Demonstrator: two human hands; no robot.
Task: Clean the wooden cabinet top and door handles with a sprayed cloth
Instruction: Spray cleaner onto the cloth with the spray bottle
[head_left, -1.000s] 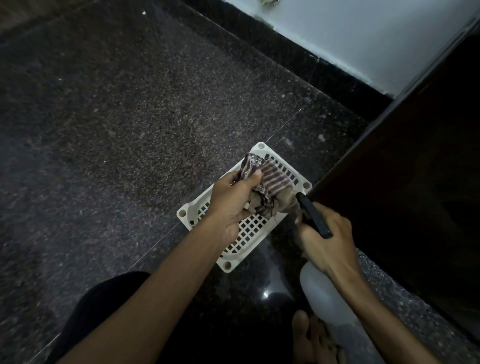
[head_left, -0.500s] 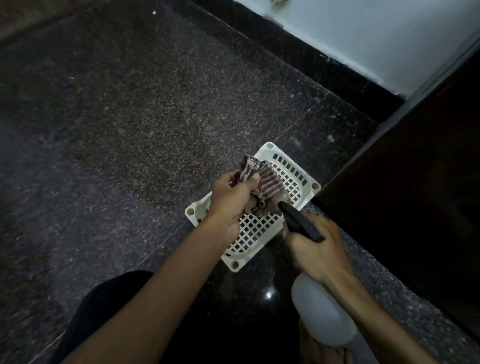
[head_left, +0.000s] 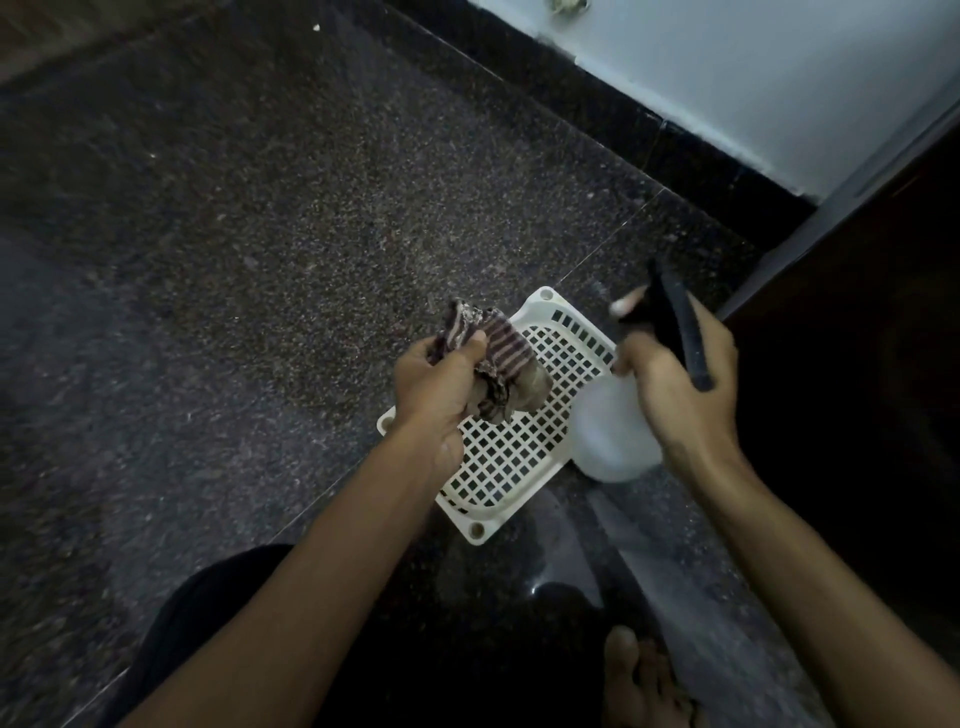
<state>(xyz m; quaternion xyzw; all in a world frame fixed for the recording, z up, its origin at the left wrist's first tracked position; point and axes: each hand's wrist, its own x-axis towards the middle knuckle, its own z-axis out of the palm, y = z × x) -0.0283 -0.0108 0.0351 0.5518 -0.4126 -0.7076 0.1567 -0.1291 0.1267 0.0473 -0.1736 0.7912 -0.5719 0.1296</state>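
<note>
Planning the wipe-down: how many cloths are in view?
1: the striped cloth, gripped in the left hand above the white perforated tray. Others may lie outside the frame.

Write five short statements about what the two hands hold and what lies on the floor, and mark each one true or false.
1. The left hand grips a striped cloth. True.
2. The right hand holds nothing. False: it grips a spray bottle.
3. A white basket with a grid of holes lies on the dark speckled floor. True.
4. The striped cloth lies spread flat in the white basket. False: it is bunched up in the left hand, over the basket.
5. A bare foot shows near the bottom edge. True.
</note>
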